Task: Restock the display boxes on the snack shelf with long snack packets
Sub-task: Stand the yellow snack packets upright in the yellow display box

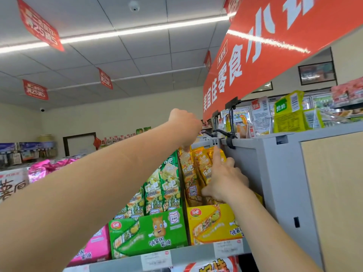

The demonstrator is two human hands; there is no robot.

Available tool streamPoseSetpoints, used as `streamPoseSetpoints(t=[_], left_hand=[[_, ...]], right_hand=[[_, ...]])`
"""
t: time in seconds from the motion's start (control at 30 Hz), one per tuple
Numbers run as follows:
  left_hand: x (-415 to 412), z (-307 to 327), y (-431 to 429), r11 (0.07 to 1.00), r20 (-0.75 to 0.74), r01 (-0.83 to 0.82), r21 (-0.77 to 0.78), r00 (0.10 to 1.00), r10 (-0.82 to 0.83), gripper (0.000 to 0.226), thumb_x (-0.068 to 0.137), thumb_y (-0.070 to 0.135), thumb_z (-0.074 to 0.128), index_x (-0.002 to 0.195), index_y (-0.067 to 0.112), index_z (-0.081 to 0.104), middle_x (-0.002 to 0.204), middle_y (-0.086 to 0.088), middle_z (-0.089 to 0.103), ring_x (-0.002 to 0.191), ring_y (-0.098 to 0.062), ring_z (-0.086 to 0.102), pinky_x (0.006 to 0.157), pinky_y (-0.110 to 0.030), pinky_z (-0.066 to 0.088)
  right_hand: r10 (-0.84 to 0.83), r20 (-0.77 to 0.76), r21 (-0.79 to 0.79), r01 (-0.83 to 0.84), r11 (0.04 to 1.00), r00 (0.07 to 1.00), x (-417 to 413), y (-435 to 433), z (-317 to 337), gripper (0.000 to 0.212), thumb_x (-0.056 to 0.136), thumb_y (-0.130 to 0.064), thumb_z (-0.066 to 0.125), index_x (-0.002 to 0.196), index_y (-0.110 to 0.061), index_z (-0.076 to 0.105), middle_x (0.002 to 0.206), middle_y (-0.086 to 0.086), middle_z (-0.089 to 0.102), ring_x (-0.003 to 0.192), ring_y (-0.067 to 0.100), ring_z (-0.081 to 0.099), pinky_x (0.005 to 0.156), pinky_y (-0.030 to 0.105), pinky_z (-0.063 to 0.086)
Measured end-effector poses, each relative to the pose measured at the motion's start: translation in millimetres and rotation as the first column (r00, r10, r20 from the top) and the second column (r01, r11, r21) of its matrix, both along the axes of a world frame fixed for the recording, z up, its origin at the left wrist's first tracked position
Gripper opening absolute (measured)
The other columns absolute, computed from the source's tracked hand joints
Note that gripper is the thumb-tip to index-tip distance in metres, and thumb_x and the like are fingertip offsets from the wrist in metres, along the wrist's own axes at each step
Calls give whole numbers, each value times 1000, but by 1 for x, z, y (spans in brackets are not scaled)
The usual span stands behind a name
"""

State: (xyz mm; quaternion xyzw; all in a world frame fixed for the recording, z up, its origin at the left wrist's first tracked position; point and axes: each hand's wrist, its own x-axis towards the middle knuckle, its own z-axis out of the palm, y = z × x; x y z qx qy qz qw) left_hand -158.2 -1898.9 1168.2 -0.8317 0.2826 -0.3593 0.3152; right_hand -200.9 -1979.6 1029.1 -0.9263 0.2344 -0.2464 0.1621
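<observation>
The yellow packets [198, 165] are clasped by the right hand [224, 179] — forefinger raised; the left hand [184, 126] is seemingly curled over their tops, its grip not discernible.

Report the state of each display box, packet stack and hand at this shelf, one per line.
yellow display box: open-topped, standing on the shelf
yellow packets: upright in the yellow display box, leaning back
green display box: open-topped, full
green packets: upright in rows
pink display box: partly hidden by an arm
left hand: reaching down to the yellow packets' tops, grip hidden
right hand: grips yellow packets, index finger straight
</observation>
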Motion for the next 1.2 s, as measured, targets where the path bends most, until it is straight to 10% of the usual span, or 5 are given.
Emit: streamPoseSetpoints(t=[0.33,0.5,0.73,1.07,1.2], left_hand=[[13,-35,-28,996,65,-49,79,997,44,9,95,13,55,87,13,56,75,2,49,72,-18,51,61,-29,41],[12,-53,-32,981,-110,171,-94,977,-181,11,93,4,52,90,14,53,76,-3,44,77,-25,50,63,-36,44],[18,-60,-34,981,-325,98,-166,934,-148,15,94,12,47,78,12,47,76,-1,51,76,-22,56,73,-36,53],[-27,-37,-9,810,-205,296,-507,871,-446,29,87,38,58,83,13,43,70,2,43,70,-25,47,67,-34,34],[-49,-51,24,610,-266,313,-728,691,-672,48,82,34,73,115,23,41,90,3,62,72,-20,60,62,-36,50]], right_hand=[[47,34,-51,-45,998,998,-27,-1,-5,78,83,-60,63,141,-21,30,136,15,45,119,33,50,86,41,48],[132,320,-237,-56,970,938,-47,8,-25,42,95,-45,50,129,-22,45,128,6,51,116,26,47,90,37,47],[173,256,-401,-58,914,951,-59,22,-69,90,87,-73,1,139,-19,49,136,4,54,128,25,46,112,44,32],[332,457,-218,-259,941,825,-39,7,-74,116,77,-76,50,153,-21,-18,164,-1,-13,149,14,-3,113,29,5],[386,609,-75,-434,898,693,-40,5,-71,104,85,-50,66,155,-28,-8,163,-2,14,146,11,18,112,26,15]])
